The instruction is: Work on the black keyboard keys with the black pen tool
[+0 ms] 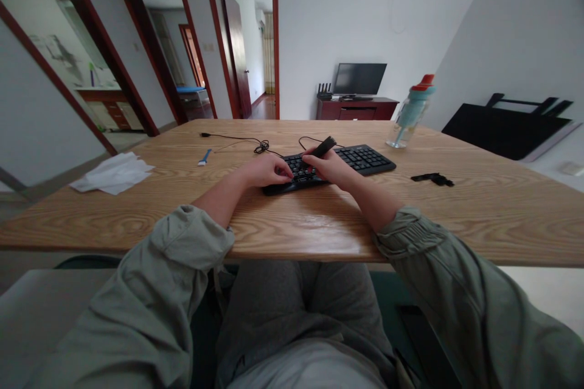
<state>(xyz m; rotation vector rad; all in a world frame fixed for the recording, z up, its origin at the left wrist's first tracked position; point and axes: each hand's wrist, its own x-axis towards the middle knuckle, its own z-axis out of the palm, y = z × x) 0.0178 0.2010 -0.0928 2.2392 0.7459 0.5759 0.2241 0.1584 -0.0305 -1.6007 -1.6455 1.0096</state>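
A black keyboard point(360, 159) lies across the middle of the wooden table point(292, 219), angled slightly. My left hand point(267, 170) rests on the keyboard's left end, fingers curled down onto the keys. My right hand point(329, 167) is closed around a small black stick-shaped tool point(323, 146) and holds it over the keys in the keyboard's middle. The tool's tip is hidden by my fingers. A thin black cable point(241, 141) runs from behind the keyboard to the left.
White cloths or tissues point(114, 173) lie at the table's left. A small blue-handled tool point(204, 157) sits near the cable. A teal water bottle point(410, 112) stands at the back right. Small black pieces point(432, 179) lie right of the keyboard.
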